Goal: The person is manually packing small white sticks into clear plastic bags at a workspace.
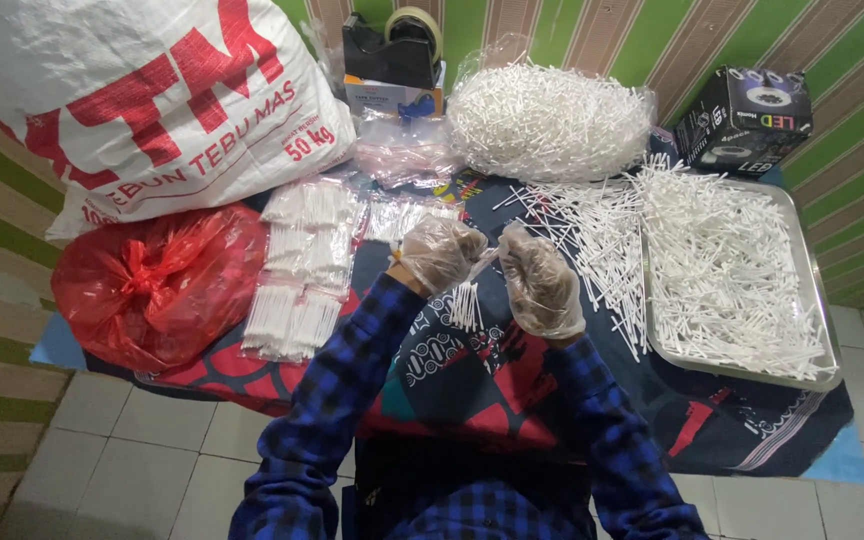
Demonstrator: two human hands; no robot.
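We hold a small bundle of white sticks [467, 305] between both gloved hands over the patterned cloth [472, 370]; the left hand [439, 253] and right hand [540, 282] are curled closed on its clear bag, fingertips near together. Filled packets [302, 265] lie just left, loose sticks [592, 245] just right, spreading to the metal tray [820, 300]. The red bag [157, 285] sits far left. Bare cloth lies near us.
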